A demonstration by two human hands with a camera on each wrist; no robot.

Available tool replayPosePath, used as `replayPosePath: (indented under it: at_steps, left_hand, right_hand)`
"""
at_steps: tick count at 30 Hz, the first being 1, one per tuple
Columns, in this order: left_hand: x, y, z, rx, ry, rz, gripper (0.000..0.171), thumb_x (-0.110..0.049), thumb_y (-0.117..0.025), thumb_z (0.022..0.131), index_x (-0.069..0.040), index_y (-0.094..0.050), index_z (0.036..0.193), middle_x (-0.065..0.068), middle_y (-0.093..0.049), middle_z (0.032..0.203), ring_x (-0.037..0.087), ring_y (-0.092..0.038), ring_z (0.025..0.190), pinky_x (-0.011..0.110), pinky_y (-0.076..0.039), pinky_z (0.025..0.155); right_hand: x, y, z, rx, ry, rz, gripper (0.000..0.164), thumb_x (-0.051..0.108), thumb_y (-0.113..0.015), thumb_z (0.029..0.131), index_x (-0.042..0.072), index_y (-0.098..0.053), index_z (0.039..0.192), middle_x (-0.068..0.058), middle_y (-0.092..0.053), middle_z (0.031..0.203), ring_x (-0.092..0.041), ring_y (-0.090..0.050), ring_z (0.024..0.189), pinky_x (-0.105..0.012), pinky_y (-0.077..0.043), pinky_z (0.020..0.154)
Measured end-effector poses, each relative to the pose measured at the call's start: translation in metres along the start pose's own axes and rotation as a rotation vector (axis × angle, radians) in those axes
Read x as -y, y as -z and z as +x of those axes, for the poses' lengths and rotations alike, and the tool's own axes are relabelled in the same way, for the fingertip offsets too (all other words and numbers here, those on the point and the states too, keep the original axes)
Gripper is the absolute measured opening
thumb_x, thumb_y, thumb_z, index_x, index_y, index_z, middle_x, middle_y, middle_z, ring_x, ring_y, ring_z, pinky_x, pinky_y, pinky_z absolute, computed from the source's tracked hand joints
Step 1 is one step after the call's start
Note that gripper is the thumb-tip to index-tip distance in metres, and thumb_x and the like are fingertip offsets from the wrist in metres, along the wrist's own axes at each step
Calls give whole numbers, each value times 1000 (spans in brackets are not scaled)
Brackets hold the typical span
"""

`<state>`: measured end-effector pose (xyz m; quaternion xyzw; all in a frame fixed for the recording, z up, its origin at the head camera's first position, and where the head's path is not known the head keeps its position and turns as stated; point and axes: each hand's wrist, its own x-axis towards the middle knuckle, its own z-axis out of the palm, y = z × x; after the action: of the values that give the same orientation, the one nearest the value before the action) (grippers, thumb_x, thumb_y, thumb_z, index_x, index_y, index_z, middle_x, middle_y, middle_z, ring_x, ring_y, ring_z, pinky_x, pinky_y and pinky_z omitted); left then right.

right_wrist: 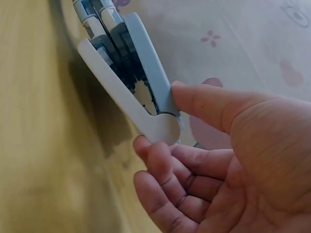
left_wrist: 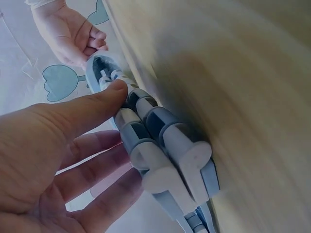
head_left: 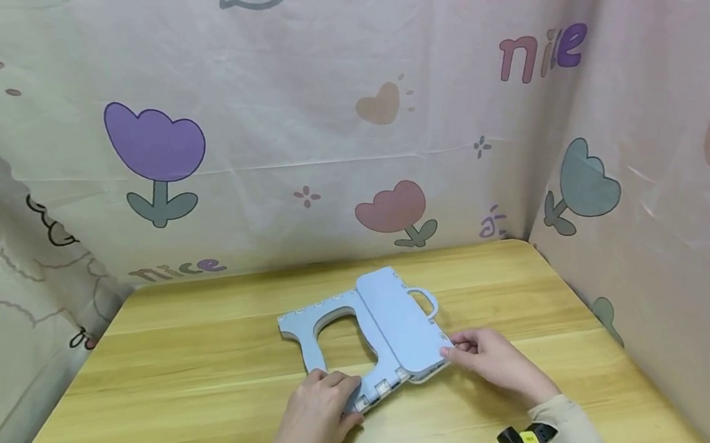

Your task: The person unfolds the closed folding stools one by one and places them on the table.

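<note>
A light blue plastic folding stool (head_left: 398, 321) lies folded on the table, with a cut-out in its leg panel and a looped carry handle (head_left: 429, 303) on its far right side. My left hand (head_left: 316, 407) grips the near edge of the leg panel; in the left wrist view its thumb presses beside the blue and white hinge knuckles (left_wrist: 133, 128). At the near right corner, my right hand (head_left: 498, 364) pinches the stool's top panel. In the right wrist view, two folded layers (right_wrist: 150, 68) part in a narrow V, with thumb and fingertips on opposite sides of the joined end.
The wooden table (head_left: 184, 384) extends around the stool. A printed cloth (head_left: 293, 127) hangs behind and along both sides. A small black device with a yellow label (head_left: 529, 439) sits at the right wrist.
</note>
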<state>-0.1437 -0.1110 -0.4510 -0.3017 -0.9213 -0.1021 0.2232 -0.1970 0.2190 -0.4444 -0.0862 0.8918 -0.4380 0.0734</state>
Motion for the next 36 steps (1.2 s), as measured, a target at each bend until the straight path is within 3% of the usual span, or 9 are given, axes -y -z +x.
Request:
replayPosePath:
  at_steps: [5,9,13,19,22,27,36]
  left_hand:
    - [0,2,0,-35,-10,-15,59,-32,-99,72,-10,-78,123,1,-82,108,21,-69,85,31,-59,72]
    - [1,4,1,-70,-12,-38,63,-32,-100,71,-9,-77,125,0,-81,107,21,-69,85,32,-60,74]
    - [2,6,2,-107,-1,-72,63,-31,-101,69,-9,-77,123,-1,-81,109,19,-70,88,34,-62,76]
    - [3,7,2,-144,-4,-117,62,-29,-101,70,-9,-75,122,1,-80,111,18,-73,93,37,-65,80]
    - [2,8,4,-151,-1,-152,60,-27,-101,70,-10,-74,121,1,-80,110,17,-74,93,37,-65,80]
    - [3,11,5,-136,18,-220,57,-25,-100,73,-10,-74,122,1,-81,112,15,-76,97,38,-67,82]
    - [3,14,4,-118,36,-288,57,-23,-97,77,-7,-73,126,5,-80,117,19,-79,100,37,-68,82]
  right_hand:
    - [20,7,-6,-102,-38,-8,49,36,-82,95,-3,-73,123,-4,-74,96,-15,-64,87,-21,-56,72]
    - [35,13,-13,-166,-14,-1,48,36,-83,95,0,-73,126,-4,-73,97,-14,-65,88,-21,-55,73]
    - [48,14,-19,-233,80,32,44,32,-83,95,5,-73,128,-2,-72,99,-14,-67,94,-22,-55,80]
    - [65,11,-31,-321,234,24,37,25,-84,95,9,-74,126,4,-73,98,-8,-67,94,-29,-56,101]
    - [73,9,-36,-348,306,37,34,21,-84,95,10,-74,126,7,-73,98,-7,-67,94,-26,-54,107]
    - [83,6,-39,-372,433,115,34,10,-83,94,12,-74,126,5,-73,99,-10,-67,93,-17,-51,105]
    - [96,-4,-38,-372,597,206,42,-3,-82,90,12,-73,129,0,-73,100,-11,-68,94,-18,-54,100]
